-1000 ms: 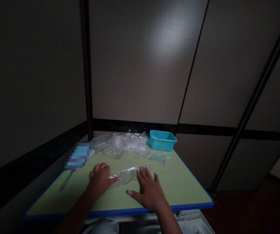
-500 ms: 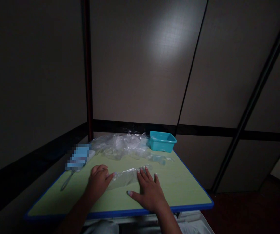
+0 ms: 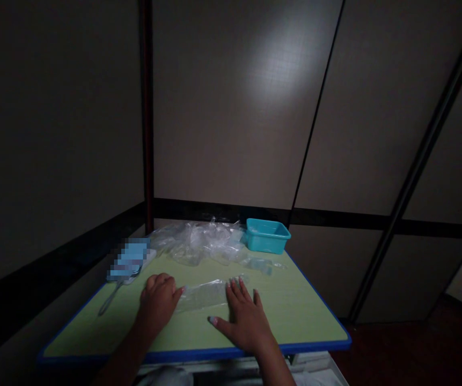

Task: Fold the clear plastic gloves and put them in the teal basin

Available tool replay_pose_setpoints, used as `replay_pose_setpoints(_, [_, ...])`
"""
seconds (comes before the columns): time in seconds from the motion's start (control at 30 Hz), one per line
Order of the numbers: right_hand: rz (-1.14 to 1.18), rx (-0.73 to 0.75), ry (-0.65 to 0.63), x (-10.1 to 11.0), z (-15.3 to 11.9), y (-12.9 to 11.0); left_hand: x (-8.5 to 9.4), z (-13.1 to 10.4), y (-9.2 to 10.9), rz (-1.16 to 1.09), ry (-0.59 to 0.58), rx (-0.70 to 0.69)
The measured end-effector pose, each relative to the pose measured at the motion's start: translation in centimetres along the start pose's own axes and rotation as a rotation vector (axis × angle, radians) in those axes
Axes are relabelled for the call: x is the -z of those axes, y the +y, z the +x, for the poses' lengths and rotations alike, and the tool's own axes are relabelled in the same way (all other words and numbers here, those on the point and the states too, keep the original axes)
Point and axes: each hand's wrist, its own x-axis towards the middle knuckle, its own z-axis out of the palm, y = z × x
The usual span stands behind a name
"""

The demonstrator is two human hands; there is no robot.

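A clear plastic bag (image 3: 204, 295) lies stretched flat in a strip across the middle of the table. My left hand (image 3: 159, 297) is at its left end, fingers curled under and the thumb against the plastic, closed on that end. Flat on the bag's right part rests my right hand (image 3: 247, 319), its fingers spread and its thumb pointing left over the tabletop. Beyond both hands sits a heap of crumpled clear plastic bags (image 3: 202, 241).
A turquoise basket (image 3: 266, 244) stands at the far right corner of the green table (image 3: 295, 316), which has a blue edge. Near it lies a small bluish clear piece of plastic (image 3: 261, 265). A blurred phone-like object (image 3: 130, 260) with a strap lies left. Panelled walls close off the back and left.
My left hand has shifted slightly left, drawing the bag's left end a little flatter. My right hand stays spread in nearly the same place.
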Motion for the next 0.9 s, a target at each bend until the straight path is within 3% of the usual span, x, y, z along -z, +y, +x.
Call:
replay_pose_setpoints(0.23, [0.018, 0.018, 0.037, -0.3, 0.0, 0.4, 0.1, -0.2, 0.3, 0.039, -0.016, 0.029])
replay_pose_setpoints(0.37, [0.035, 0.023, 0.042, -0.4, 0.1, 0.4, -0.3, -0.1, 0.2, 0.023, 0.049, 0.031])
replay_pose_setpoints(0.43, [0.038, 0.017, 0.05, -0.4, 0.0, 0.3, -0.4, -0.1, 0.2, -0.052, 0.116, -0.055])
replay_pose_setpoints(0.5, [0.04, 0.011, 0.056, -0.3, 0.0, 0.2, -0.5, -0.2, 0.4, -0.164, 0.129, -0.233])
replay_pose_setpoints(0.63, [0.053, 0.022, 0.051, -0.1, -0.2, 0.2, -0.3, -0.8, 1.1, -0.366, -0.087, -0.554])
replay_pose_setpoints(0.73, [0.065, 0.036, 0.042, -0.2, -0.2, 0.4, -0.2, -1.3, 1.4, -0.419, -0.196, -0.605])
replay_pose_setpoints(0.9, [0.085, 0.067, 0.031, -0.4, 0.0, 0.7, -0.5, -1.5, 1.2, -0.396, -0.254, -0.593])
